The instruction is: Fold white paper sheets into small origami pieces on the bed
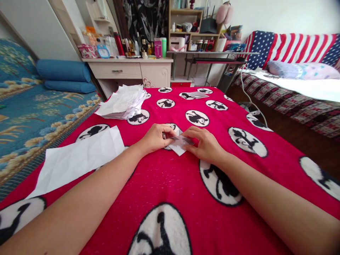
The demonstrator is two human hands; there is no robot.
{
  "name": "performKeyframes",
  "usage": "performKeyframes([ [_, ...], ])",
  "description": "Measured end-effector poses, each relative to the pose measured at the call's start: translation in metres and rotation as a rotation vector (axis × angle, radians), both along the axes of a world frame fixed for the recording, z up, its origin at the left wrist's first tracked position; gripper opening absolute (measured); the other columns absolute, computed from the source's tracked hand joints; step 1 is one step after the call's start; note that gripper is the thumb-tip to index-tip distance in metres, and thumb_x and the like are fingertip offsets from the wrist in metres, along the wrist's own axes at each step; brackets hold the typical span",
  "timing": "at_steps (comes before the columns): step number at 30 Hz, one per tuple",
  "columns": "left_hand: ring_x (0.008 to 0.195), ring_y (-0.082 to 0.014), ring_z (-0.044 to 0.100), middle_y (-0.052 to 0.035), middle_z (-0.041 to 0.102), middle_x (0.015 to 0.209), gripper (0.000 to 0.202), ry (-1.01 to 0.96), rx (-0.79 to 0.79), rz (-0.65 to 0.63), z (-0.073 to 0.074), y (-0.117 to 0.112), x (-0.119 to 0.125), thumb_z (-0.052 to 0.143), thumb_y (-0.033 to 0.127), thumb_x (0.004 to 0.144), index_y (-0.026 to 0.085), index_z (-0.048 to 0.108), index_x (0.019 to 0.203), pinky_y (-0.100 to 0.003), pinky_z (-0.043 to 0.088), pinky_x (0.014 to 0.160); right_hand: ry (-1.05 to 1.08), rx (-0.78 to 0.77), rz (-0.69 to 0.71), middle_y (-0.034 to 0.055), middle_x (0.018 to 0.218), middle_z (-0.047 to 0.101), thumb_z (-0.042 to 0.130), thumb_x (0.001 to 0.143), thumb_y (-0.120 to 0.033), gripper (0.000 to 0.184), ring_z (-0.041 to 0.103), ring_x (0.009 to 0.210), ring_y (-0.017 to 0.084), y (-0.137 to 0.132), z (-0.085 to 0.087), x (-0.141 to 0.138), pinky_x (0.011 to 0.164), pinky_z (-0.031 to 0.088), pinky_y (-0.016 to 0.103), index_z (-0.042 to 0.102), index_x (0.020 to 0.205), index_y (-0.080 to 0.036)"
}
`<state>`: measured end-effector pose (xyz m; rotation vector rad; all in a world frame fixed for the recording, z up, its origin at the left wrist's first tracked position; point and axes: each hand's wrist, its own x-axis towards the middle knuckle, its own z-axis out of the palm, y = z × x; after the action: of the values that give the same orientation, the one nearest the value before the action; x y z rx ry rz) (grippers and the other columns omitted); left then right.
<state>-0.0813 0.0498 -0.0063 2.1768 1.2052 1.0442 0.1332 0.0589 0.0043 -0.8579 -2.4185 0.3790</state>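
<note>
Between my two hands is a small folded piece of white paper (179, 147), held just above or on the red blanket (159, 184). My left hand (157, 137) pinches its left edge, fingers curled inward. On the other side my right hand (203, 142) grips the paper's right edge between thumb and fingers. One corner of the folded paper points toward me. My fingers partly cover its upper folds. A loose white sheet (85, 156) lies flat on the blanket, left of my left forearm.
A stack of white papers (123, 102) sits at the blanket's far left. Another folded paper piece (198, 94) lies near the far edge. A white dresser (130, 69) and a desk (212, 54) stand beyond. Beds (39, 106) flank the left and right.
</note>
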Motion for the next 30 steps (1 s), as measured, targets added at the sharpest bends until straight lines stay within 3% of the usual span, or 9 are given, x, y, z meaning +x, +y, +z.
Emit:
performKeyframes([
  [4, 0.061, -0.0081, 0.055, -0.0004, 0.066, 0.07, 0.016, 0.063, 0.092, -0.022, 0.004, -0.003, 0.001, 0.062, 0.003, 0.064, 0.015, 0.07, 0.071, -0.018, 0.042, 0.057, -0.025, 0.098, 0.005, 0.0067, 0.095, 0.065, 0.066, 0.078, -0.029, 0.028, 0.059, 0.082, 0.018, -0.007, 0.005, -0.005, 0.074, 0.041, 0.027, 0.065, 0.104, -0.018],
  [7, 0.064, -0.0092, 0.056, -0.0001, 0.066, 0.07, 0.02, 0.102, 0.109, -0.052, 0.006, -0.003, 0.001, 0.058, -0.001, 0.063, 0.016, 0.069, 0.07, -0.019, 0.042, 0.06, -0.044, 0.128, -0.003, 0.0057, 0.088, 0.066, 0.058, 0.08, -0.017, 0.016, 0.059, 0.08, 0.017, -0.009, 0.004, -0.007, 0.074, 0.039, 0.027, 0.066, 0.094, -0.018],
  [10, 0.065, -0.0094, 0.056, -0.0002, 0.065, 0.071, 0.023, 0.117, 0.111, -0.09, 0.008, -0.004, -0.001, 0.057, -0.002, 0.064, 0.016, 0.069, 0.071, -0.019, 0.043, 0.061, -0.06, 0.155, 0.022, 0.0048, 0.084, 0.067, 0.054, 0.077, -0.01, 0.018, 0.059, 0.08, 0.017, -0.011, 0.004, -0.007, 0.075, 0.037, 0.028, 0.066, 0.088, -0.018],
  [17, 0.066, -0.0103, 0.057, -0.0023, 0.064, 0.074, 0.025, 0.226, 0.023, -0.213, 0.019, -0.004, -0.007, 0.058, 0.0, 0.066, 0.016, 0.074, 0.078, -0.02, 0.042, 0.059, -0.09, 0.173, 0.104, 0.0046, 0.087, 0.069, 0.056, 0.075, -0.013, 0.017, 0.061, 0.082, 0.018, -0.012, 0.004, -0.004, 0.078, 0.037, 0.03, 0.069, 0.083, -0.02],
  [30, 0.072, -0.012, 0.058, -0.0035, 0.065, 0.08, 0.038, 0.373, -0.054, -0.254, 0.031, -0.009, -0.008, 0.054, -0.002, 0.062, 0.018, 0.077, 0.085, -0.02, 0.044, 0.065, -0.177, 0.194, 0.198, 0.0047, 0.088, 0.067, 0.056, 0.069, -0.013, 0.019, 0.06, 0.081, 0.019, -0.014, 0.009, -0.004, 0.077, 0.037, 0.032, 0.071, 0.08, -0.019],
])
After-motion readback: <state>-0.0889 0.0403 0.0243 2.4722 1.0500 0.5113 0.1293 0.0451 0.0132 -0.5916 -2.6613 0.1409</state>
